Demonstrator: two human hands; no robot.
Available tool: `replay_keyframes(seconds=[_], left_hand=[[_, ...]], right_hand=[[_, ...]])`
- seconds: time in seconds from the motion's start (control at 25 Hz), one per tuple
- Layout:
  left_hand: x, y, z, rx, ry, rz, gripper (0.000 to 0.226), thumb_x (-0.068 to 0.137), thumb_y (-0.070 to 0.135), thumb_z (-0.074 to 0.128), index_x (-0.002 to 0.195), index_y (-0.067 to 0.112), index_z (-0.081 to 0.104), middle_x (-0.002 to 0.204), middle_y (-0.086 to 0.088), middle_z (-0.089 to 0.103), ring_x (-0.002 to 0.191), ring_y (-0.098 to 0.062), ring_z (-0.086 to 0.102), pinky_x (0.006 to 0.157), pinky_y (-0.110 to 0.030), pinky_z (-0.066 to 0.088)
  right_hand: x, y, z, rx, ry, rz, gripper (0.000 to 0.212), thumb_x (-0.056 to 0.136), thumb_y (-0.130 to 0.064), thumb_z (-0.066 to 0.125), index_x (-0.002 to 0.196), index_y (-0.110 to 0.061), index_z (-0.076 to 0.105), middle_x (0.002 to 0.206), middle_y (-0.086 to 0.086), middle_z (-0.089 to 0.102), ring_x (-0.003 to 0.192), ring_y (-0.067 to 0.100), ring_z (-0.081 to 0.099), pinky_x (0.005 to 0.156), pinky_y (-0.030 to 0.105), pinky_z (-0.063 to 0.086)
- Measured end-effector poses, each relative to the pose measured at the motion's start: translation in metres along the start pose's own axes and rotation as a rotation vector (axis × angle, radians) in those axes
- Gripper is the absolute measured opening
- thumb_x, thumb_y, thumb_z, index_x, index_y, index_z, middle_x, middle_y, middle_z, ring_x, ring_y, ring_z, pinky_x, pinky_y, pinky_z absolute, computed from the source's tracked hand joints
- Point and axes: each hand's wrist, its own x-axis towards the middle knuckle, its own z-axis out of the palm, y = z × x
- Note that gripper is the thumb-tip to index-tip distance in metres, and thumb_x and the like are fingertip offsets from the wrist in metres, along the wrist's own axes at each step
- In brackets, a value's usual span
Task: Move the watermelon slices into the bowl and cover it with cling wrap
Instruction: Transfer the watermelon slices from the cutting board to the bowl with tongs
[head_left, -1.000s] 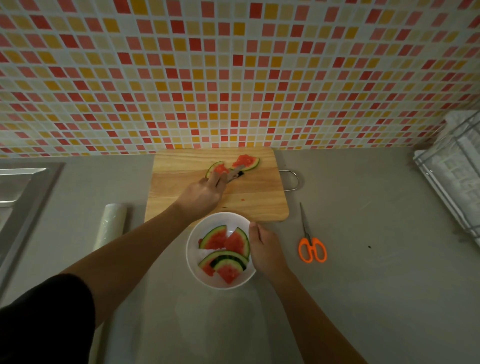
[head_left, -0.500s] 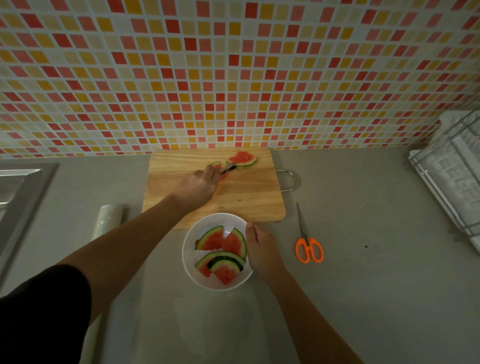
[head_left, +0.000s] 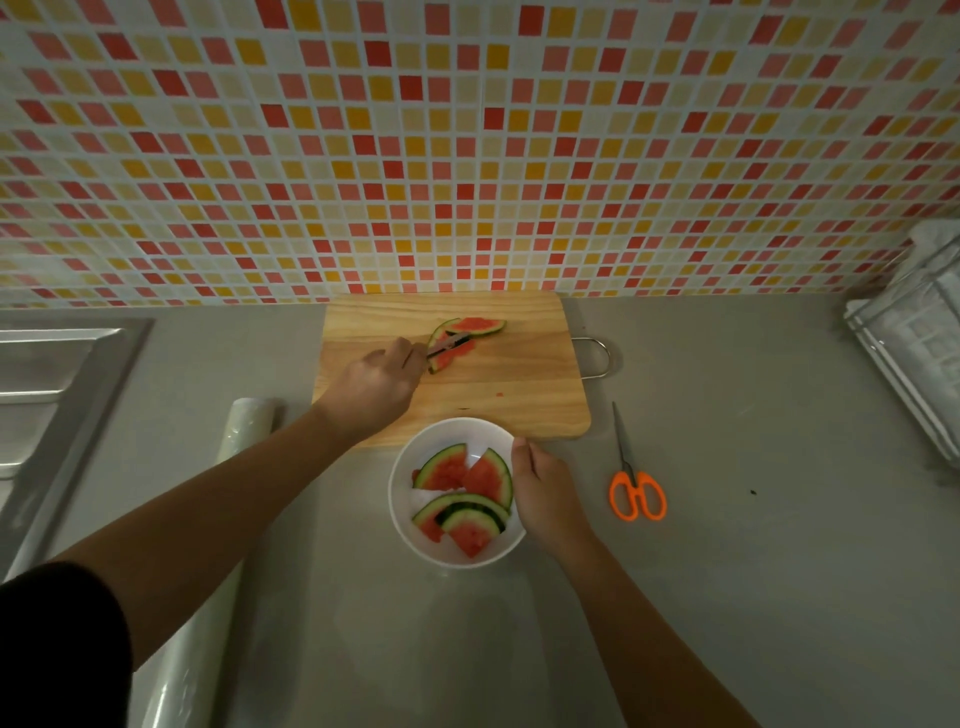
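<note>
The left arm reached forward from the lower left, bare below a dark sleeve (head_left: 57, 649), the forearm long and nearly straight. The left hand (head_left: 374, 387) lay knuckles up, its fingers curled round the handle of a thin utensil (head_left: 449, 344) that stuck out past the thumb side toward the upper right. The right arm came in from the bottom edge, forearm bare, angled up and to the left. The right hand (head_left: 545, 493) sat back up, its thumb hooked over the rim of the bowl (head_left: 452, 431) and the other fingers folded down outside it, mostly hidden. The hands were apart, the left farther forward.
</note>
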Motion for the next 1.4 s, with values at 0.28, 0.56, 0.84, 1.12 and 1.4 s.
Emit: replay_keyframes(seconds=[0.28,0.56,0.84,1.12,1.4], left_hand=[[-0.027,-0.003,-0.049,-0.065,0.106,-0.025,0.018,0.090,0.010,0.055,0.100,-0.002,0.065,0.073,-0.014,0.057,0.044,-0.026,0.051,0.036,-0.031,0.044],[-0.110,0.032,-0.114,-0.279,0.085,-0.013,0.025,0.096,0.020,0.050,0.115,0.004,0.053,0.072,-0.013,0.058,0.050,-0.026,0.054,0.043,-0.034,0.050],[-0.118,0.052,-0.114,-0.331,-0.085,0.007,0.028,0.094,0.022,0.045,0.114,0.003,0.054,0.071,-0.010,0.056,0.045,-0.022,0.050,0.039,-0.030,0.046],[-0.090,0.030,-0.143,-0.463,-0.110,-0.281,0.042,0.084,0.036,0.051,0.102,0.005,0.073,0.074,-0.007,0.067,0.058,-0.020,0.064,0.059,-0.019,0.046],[-0.025,-0.010,-0.053,-0.783,-0.234,-1.170,0.028,0.091,0.031,0.057,0.109,0.015,0.070,0.075,-0.003,0.062,0.072,-0.021,0.057,0.069,-0.028,0.043]], right_hand=[[-0.001,-0.002,-0.001,-0.016,-0.007,0.021,0.043,0.100,-0.034,0.030,0.061,-0.021,0.042,0.064,-0.001,0.050,0.071,0.022,0.053,0.067,0.030,0.036],[-0.002,-0.006,-0.004,-0.029,-0.016,-0.001,0.042,0.100,-0.031,0.030,0.067,-0.011,0.047,0.072,0.012,0.055,0.073,0.027,0.052,0.071,0.038,0.039],[-0.005,-0.008,-0.003,-0.040,-0.001,-0.018,0.042,0.100,-0.030,0.029,0.075,-0.005,0.052,0.081,0.018,0.060,0.082,0.032,0.057,0.072,0.038,0.041],[-0.005,-0.006,-0.005,-0.033,-0.034,-0.012,0.044,0.100,-0.031,0.028,0.074,-0.005,0.052,0.075,0.015,0.057,0.074,0.029,0.055,0.067,0.034,0.038],[-0.005,-0.009,-0.005,-0.056,-0.038,-0.007,0.044,0.101,-0.029,0.029,0.073,-0.003,0.049,0.067,0.011,0.052,0.066,0.024,0.049,0.064,0.033,0.034]])
